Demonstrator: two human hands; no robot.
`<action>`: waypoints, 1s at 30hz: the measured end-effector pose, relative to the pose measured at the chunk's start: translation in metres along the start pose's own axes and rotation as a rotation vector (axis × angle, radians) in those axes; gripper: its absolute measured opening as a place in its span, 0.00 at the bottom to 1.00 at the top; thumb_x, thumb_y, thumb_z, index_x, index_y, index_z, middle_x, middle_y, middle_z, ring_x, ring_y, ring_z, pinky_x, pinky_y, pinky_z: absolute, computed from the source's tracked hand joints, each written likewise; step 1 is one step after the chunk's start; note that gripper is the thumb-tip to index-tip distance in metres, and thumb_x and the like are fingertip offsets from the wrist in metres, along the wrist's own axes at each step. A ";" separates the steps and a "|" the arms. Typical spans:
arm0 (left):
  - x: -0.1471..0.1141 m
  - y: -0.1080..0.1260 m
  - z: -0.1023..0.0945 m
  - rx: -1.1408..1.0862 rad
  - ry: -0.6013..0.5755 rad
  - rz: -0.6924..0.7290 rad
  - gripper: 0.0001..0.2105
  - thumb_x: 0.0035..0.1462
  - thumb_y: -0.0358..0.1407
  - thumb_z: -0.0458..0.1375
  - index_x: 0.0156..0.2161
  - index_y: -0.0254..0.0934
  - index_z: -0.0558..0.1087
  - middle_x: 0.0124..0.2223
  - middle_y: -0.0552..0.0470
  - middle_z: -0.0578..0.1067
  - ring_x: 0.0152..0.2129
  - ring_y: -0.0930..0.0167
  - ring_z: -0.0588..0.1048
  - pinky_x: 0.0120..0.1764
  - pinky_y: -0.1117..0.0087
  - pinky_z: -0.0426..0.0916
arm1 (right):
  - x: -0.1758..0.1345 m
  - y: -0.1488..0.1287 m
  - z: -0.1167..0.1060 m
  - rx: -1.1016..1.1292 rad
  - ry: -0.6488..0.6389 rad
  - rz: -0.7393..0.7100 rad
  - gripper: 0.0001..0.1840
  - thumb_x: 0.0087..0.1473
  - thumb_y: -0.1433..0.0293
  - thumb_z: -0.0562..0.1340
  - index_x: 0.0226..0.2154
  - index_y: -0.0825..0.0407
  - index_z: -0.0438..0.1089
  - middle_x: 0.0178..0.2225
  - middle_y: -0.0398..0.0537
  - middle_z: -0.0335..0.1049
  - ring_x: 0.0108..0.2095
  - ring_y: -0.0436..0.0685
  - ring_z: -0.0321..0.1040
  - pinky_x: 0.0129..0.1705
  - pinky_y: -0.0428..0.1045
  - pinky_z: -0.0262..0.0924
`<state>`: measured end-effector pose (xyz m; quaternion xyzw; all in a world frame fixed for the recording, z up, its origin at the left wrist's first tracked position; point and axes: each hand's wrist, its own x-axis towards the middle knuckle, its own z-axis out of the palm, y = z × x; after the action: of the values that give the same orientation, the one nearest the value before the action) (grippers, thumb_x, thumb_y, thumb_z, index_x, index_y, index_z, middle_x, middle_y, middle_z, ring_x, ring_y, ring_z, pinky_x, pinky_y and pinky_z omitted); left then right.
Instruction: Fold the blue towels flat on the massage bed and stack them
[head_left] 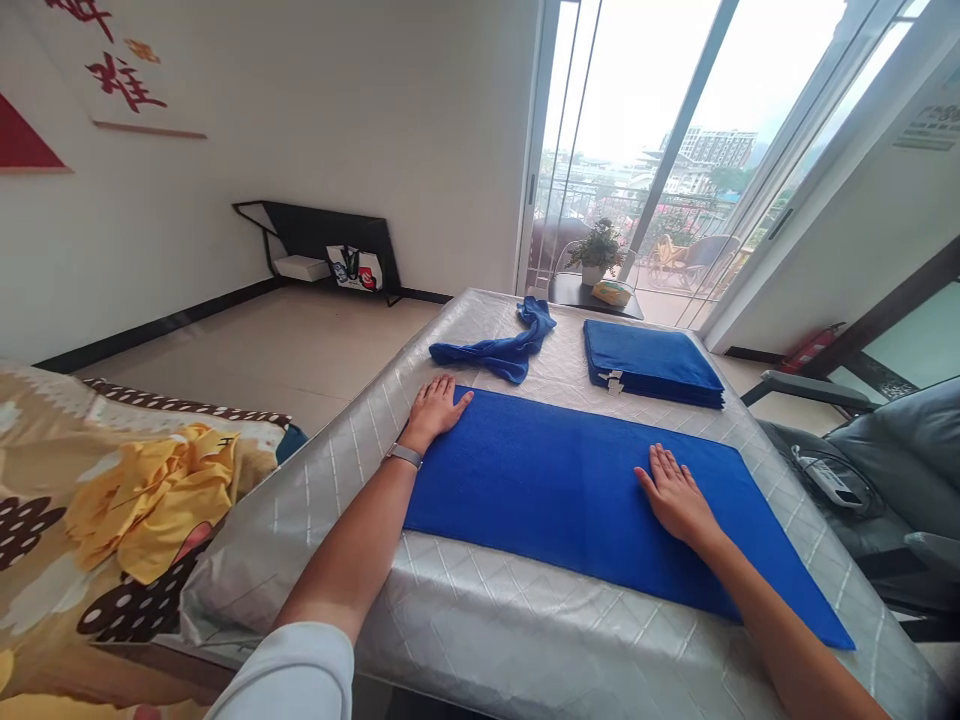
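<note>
A blue towel (555, 480) lies spread flat across the table's silvery quilted cover (480, 590). My left hand (435, 408) rests flat on its far left corner, thumb apart from the fingers, with a watch on the wrist. On the towel's right half, my right hand (675, 492) lies palm down with the fingers stretched out. Beyond the towel, to the right, sits a neat stack of folded blue towels (649, 358) with white tags at one corner. A crumpled blue towel (502, 345) lies at the far left.
Yellow clothing (161, 495) lies on patterned bedding (37, 430) at the left. A dark office chair (885, 460) holding a power strip (829, 478) stands close on the right. Behind the table, a small stand (577, 293) carries a potted plant (596, 250) before the glass doors.
</note>
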<state>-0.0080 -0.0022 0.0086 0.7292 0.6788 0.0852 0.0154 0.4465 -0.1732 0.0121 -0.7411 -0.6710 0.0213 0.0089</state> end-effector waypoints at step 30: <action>-0.001 0.000 -0.001 -0.017 0.016 -0.001 0.37 0.69 0.55 0.35 0.71 0.29 0.53 0.72 0.40 0.52 0.70 0.60 0.50 0.69 0.56 0.42 | -0.070 -0.057 0.004 0.086 0.037 -0.134 0.47 0.64 0.44 0.36 0.72 0.59 0.44 0.73 0.56 0.41 0.72 0.59 0.34 0.72 0.60 0.34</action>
<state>-0.0077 -0.0029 0.0091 0.7282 0.6784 0.0966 0.0162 0.3828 -0.2371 0.0119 -0.6937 -0.7173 0.0358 0.0547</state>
